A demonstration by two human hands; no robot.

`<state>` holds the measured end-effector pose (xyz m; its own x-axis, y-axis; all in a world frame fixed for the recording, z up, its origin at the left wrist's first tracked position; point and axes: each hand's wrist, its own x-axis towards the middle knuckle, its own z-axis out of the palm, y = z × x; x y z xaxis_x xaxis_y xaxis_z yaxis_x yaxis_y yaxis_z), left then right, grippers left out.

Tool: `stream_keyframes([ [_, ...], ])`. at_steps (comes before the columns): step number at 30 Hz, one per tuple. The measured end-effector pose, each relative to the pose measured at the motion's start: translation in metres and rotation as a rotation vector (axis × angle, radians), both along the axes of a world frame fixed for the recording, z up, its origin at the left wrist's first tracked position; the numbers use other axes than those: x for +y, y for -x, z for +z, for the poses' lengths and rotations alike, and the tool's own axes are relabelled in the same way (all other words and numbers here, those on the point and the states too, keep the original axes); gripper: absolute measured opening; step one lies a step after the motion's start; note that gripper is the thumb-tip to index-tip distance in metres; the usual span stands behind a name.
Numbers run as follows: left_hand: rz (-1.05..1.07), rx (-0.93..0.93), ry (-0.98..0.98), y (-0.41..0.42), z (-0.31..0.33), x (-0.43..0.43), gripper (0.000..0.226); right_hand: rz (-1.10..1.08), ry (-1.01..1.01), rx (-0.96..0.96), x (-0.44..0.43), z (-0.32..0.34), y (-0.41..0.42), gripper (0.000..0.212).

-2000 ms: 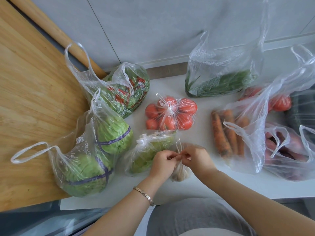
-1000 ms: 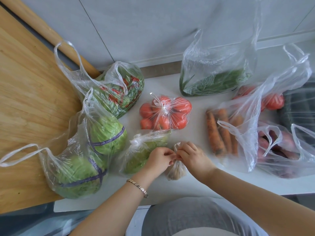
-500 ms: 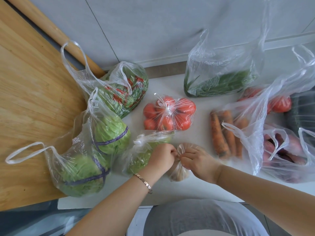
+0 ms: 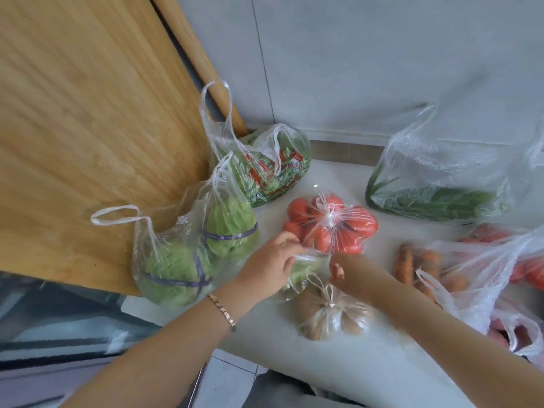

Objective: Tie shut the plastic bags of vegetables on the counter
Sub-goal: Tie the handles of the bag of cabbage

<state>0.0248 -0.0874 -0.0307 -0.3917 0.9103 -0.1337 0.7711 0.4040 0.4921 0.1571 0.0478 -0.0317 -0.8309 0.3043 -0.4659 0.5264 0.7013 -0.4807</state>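
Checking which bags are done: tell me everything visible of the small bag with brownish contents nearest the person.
The small bag is thin clear plastic, gathered and knotted at its top, ends sticking up. Inside are tan rounded pieces, too blurred to name. It lies on the counter near its edge, against a bag of greens. Neither the left hand nor the right hand grips it.

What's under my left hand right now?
A small clear bag of pale green vegetable, showing past the left hand, beside the knotted brown bag. The hand covers much of it, so its neck and any knot cannot be seen.
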Motion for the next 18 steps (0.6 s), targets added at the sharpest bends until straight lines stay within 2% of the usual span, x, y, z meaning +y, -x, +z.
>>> stream_keyframes([
  [2,0.164,0.017,-0.127,0.016,0.016,-0.011,0.026,0.027,0.015,0.070,-0.002,0.015,0.025,0.005],
  [5,0.379,0.111,-0.242,0.042,0.035,-0.032,0.028,0.053,0.011,0.181,-0.017,0.035,0.063,0.017],
  [10,0.865,0.397,-0.234,0.083,0.042,-0.080,0.030,-0.021,0.059,0.202,-0.046,0.047,0.140,0.031],
  [14,1.205,0.136,-0.204,0.129,0.039,-0.108,0.035,-0.198,0.016,0.232,-0.068,0.043,0.206,0.052],
  [16,1.160,0.013,-0.304,0.148,0.034,-0.117,0.014,-0.281,-0.030,0.183,-0.078,0.039,0.238,0.067],
  [18,1.177,-0.270,-0.363,0.162,0.033,-0.115,0.026,-0.336,-0.046,0.085,-0.085,0.036,0.265,0.073],
])
